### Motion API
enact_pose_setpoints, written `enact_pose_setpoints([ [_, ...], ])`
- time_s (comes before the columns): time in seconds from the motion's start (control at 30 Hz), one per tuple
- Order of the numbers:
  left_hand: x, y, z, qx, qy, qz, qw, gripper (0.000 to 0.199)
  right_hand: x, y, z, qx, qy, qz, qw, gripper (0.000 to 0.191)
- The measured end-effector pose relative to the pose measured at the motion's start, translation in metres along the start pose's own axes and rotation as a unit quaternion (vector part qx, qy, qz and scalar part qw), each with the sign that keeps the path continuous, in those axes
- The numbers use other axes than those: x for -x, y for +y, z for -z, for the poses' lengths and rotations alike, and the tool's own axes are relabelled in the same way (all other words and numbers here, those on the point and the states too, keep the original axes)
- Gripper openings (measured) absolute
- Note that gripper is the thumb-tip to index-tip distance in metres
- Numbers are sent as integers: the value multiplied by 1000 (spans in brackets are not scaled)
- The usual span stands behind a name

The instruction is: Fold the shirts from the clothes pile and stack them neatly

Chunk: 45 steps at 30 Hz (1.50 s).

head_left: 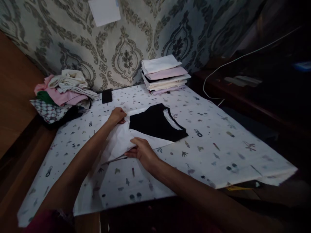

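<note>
A black and white T-shirt [153, 123] lies partly folded on the patterned cloth, its neck opening toward the right. My left hand [118, 116] pinches the far edge of its white part. Nearer to me, my right hand [142, 152] grips the near edge of the same white fabric between thumb and fingers. The white part between my hands is raised and creased, while the black part lies flat. Some fingertips are hidden behind the fabric.
A loose heap of clothes [63, 94] sits at the back left, beside a black phone [107, 96]. Folded clothes [165, 75] are stacked at the back against the patterned wall. A white cable [213, 72] hangs at the right, past the table's edge.
</note>
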<state>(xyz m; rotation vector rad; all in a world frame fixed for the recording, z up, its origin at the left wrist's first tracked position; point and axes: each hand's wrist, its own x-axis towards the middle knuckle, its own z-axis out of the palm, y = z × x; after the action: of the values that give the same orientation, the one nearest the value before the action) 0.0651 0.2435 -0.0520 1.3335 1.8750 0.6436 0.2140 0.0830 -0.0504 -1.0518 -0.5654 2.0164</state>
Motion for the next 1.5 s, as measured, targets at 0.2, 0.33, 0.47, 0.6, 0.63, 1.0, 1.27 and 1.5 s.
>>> enact_pose_setpoints([
  [0.2, 5, 4, 3, 11, -24, -11, 1000, 17, 2, -3, 5, 88, -8, 40, 995, 9],
  [0.33, 14, 5, 7, 18, -40, -41, 998, 17, 5, -2, 12, 113, 7, 46, 992, 20],
  [0.47, 26, -1, 15, 3, -50, -108, 993, 3, 3, -4, 18, 107, -9, 7, 994, 22],
  [0.6, 36, -13, 29, -107, -55, -292, 949, 20, 4, -7, 21, 120, -44, 9, 992, 22],
  [0.63, 38, -15, 31, -136, -64, -336, 930, 23, 5, -8, 21, 127, -48, 9, 991, 25],
  [1.0, 46, -22, 32, -212, -192, -456, 843, 45, 2, -12, 17, 262, -78, 46, 961, 71],
  [1.27, 50, -25, 30, -188, -115, -431, 875, 21, 8, -13, 20, 283, -70, 32, 956, 62],
  [1.5, 58, -30, 26, -158, -95, -335, 924, 8, 5, -37, 41, 404, -62, 90, 908, 49],
])
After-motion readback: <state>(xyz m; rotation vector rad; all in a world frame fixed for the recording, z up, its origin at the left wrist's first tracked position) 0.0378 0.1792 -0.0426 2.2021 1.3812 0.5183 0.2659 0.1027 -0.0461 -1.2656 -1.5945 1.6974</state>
